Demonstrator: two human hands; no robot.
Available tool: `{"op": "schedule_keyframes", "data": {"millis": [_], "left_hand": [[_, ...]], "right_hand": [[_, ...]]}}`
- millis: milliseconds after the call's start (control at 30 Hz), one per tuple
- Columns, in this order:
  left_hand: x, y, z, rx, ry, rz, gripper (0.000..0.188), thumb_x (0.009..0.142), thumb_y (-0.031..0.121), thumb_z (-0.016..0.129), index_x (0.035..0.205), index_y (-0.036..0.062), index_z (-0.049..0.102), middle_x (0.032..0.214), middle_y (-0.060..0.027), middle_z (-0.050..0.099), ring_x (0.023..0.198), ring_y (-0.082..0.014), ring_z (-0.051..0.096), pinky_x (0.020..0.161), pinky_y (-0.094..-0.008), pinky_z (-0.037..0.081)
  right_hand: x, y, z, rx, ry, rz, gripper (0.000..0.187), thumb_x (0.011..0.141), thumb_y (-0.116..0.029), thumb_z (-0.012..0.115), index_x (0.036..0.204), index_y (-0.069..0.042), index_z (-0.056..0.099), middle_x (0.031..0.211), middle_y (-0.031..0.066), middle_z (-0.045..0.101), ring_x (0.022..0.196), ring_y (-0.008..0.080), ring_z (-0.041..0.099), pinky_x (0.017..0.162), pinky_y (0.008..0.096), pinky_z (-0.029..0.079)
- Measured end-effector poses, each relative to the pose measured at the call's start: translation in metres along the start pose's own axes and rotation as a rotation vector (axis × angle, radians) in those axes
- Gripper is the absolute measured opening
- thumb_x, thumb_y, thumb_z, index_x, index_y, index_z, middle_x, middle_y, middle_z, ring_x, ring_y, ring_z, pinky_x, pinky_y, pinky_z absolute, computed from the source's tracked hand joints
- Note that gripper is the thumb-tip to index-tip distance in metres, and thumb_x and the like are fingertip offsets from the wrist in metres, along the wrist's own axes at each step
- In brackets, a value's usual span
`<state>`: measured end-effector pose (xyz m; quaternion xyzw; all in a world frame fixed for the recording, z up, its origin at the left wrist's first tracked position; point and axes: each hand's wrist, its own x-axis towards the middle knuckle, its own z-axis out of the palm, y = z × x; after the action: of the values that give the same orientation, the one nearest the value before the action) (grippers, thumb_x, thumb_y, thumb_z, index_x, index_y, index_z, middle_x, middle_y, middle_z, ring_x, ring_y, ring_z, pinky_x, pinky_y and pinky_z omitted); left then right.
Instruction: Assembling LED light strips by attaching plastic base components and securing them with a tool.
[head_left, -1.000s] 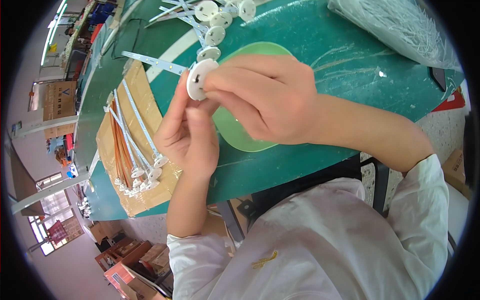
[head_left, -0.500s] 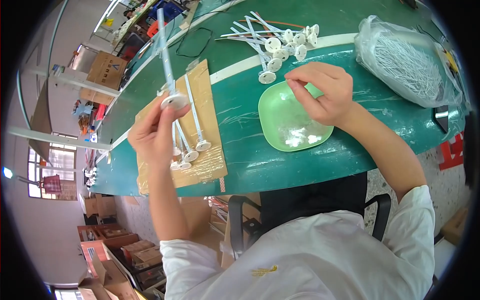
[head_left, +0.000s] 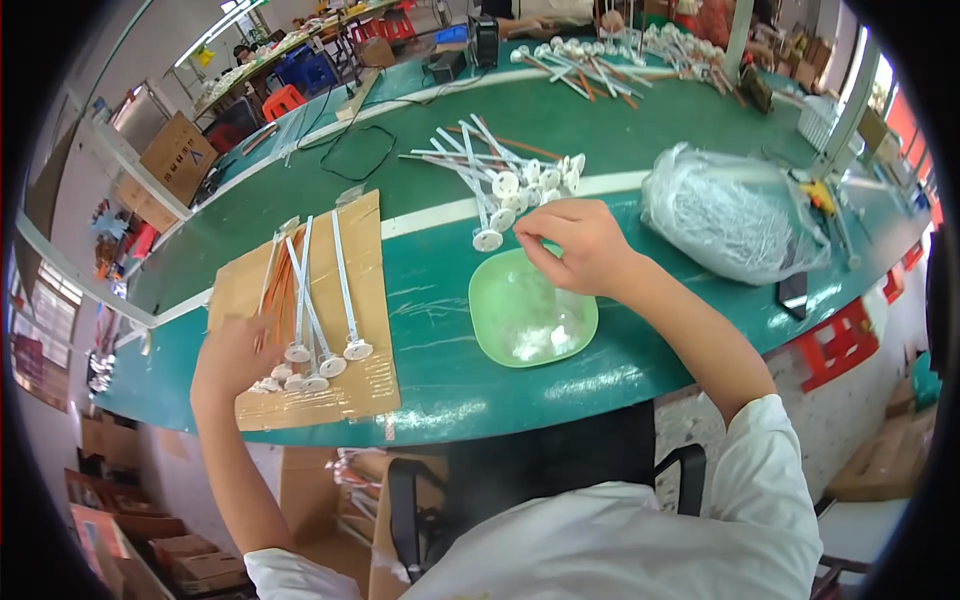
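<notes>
My left hand (head_left: 232,360) is over the left side of a cardboard sheet (head_left: 370,300), its fingers blurred and partly hidden. Beside and under it lie several pale rods with white round disc bases (head_left: 357,349), with orange sticks (head_left: 281,290) among them. Whether it grips one of these does not show. Above the far right part of a light green bowl (head_left: 484,325), my right hand (head_left: 580,247) is closed, thumb against fingers. Anything in that pinch is too small to make out. Small clear, shiny pieces (head_left: 540,342) lie in the bowl.
Beyond the bowl lies a pile of disc-based rods (head_left: 505,184). A clear plastic bag of thin white sticks (head_left: 730,220) is at the right, near a dark phone (head_left: 792,295). A black cable (head_left: 360,150) crosses the green table (head_left: 430,400). More rods (head_left: 590,70) lie at the far side.
My left hand has lowered the raised disc-based rod to the cardboard; whether it still holds it is unclear. My right hand stays pinched over the bowl. The view has tilted up, showing more far table.
</notes>
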<state>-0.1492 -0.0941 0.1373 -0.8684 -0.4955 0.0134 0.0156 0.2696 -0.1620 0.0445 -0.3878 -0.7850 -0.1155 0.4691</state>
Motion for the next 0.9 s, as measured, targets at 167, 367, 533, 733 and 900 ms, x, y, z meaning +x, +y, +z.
{"op": "schedule_keyframes", "data": {"millis": [167, 367, 533, 733, 900], "left_hand": [[0.07, 0.101, 0.028, -0.564, 0.574, 0.344, 0.027, 0.084, 0.018, 0.074, 0.103, 0.0002, 0.071, 0.085, -0.0135, 0.073, 0.076, -0.0263, 0.071, 0.072, -0.0345, 0.054], [0.122, 0.163, 0.111, -0.915, 0.559, 0.154, 0.022, 0.087, 0.019, 0.072, 0.077, -0.0002, 0.069, 0.062, -0.0125, 0.065, 0.052, -0.0201, 0.062, 0.051, -0.032, 0.047], [0.135, 0.158, 0.136, -0.818, 0.661, 0.227, 0.023, 0.086, 0.018, 0.071, 0.072, 0.0006, 0.067, 0.06, -0.0135, 0.063, 0.049, -0.0254, 0.06, 0.049, -0.0343, 0.045], [0.123, 0.161, 0.136, -0.821, 0.64, 0.291, 0.024, 0.085, 0.018, 0.071, 0.067, 0.0027, 0.065, 0.058, -0.0117, 0.061, 0.05, -0.027, 0.06, 0.049, -0.0355, 0.046], [0.125, 0.159, 0.134, -0.817, 0.669, 0.267, 0.02, 0.084, 0.015, 0.072, 0.07, 0.0028, 0.066, 0.06, -0.0108, 0.062, 0.05, -0.0248, 0.06, 0.05, -0.0333, 0.046]], "right_hand": [[0.044, 0.035, -0.004, -0.131, -0.198, 0.146, 0.012, 0.08, -0.003, 0.067, 0.092, -0.004, 0.07, 0.088, 0.0121, 0.07, 0.077, 0.0295, 0.069, 0.068, 0.0375, 0.055], [0.069, 0.022, 0.009, -0.235, -0.274, 0.183, 0.011, 0.08, -0.002, 0.065, 0.09, -0.003, 0.07, 0.089, 0.0134, 0.07, 0.08, 0.0311, 0.068, 0.071, 0.0391, 0.055], [0.089, 0.055, 0.016, -0.353, -0.393, 0.327, 0.012, 0.08, -0.007, 0.064, 0.088, -0.004, 0.072, 0.084, 0.0133, 0.07, 0.081, 0.033, 0.068, 0.073, 0.0419, 0.055], [0.102, 0.143, 0.058, -0.478, -0.943, 0.589, 0.021, 0.077, -0.019, 0.069, 0.093, -0.007, 0.076, 0.087, 0.0132, 0.073, 0.083, 0.0327, 0.069, 0.076, 0.04, 0.055], [0.109, 0.138, 0.038, -0.259, -1.025, 0.708, 0.027, 0.071, -0.022, 0.081, 0.092, -0.005, 0.077, 0.082, 0.0091, 0.074, 0.074, 0.0205, 0.069, 0.072, 0.0329, 0.054]]}}
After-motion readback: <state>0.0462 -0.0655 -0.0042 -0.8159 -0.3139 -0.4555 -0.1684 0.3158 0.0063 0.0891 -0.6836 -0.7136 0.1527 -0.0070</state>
